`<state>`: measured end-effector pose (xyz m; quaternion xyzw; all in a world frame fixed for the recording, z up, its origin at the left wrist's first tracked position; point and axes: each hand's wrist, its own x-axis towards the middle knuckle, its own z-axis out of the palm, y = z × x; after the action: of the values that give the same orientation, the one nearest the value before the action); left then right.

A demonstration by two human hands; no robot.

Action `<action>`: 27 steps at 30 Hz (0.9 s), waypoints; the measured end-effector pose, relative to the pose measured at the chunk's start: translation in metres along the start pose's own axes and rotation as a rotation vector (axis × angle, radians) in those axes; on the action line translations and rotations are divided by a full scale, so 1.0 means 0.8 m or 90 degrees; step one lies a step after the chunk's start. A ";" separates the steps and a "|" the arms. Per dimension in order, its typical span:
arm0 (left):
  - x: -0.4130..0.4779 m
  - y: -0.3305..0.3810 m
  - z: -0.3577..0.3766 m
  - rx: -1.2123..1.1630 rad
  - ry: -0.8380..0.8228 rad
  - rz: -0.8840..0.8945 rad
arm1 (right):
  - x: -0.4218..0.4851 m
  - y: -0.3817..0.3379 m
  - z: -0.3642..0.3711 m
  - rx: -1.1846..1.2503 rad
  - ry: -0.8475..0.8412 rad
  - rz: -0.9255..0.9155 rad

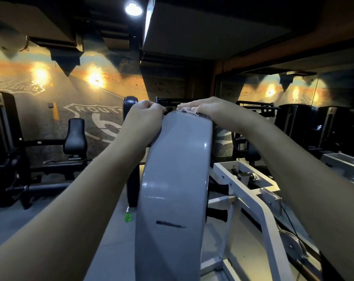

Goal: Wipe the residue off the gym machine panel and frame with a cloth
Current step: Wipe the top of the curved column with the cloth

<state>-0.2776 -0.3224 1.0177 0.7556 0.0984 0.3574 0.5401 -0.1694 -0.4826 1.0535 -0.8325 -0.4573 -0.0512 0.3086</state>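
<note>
— Where is the cloth point(189, 111)?

— At the far top end of the grey panel point(172, 169), under the right hand point(200, 106). That hand lies flat with its fingers straight, pressing the cloth down and not gripping it.

— And the left hand point(145, 112)?

— Just beside it, on the panel's top left edge. Its fingers curl round that edge, apparently to steady it, and it has no cloth.

— Which way does the work lie?

— The panel's long axis runs from the hands down toward the person. A dark streak point(170, 224) sits low on it, well apart from the cloth, so the right hand probably has to pull the cloth back along that axis. The white frame point(253, 191) lies to the panel's right, nearer the right hand too.
</note>
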 end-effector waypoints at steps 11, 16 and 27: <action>-0.077 -0.025 -0.026 -0.150 0.037 -0.015 | -0.125 -0.017 0.086 -0.294 0.151 -0.466; -0.101 -0.030 -0.019 -0.182 0.064 -0.046 | -0.149 0.012 0.101 -0.398 0.146 -0.620; -0.143 -0.043 -0.022 -0.118 0.080 -0.014 | -0.153 0.016 0.111 -0.221 0.288 -0.460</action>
<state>-0.3638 -0.3569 0.9399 0.6774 0.1068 0.4053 0.6045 -0.2470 -0.5271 0.9312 -0.6271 -0.6237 -0.4120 0.2189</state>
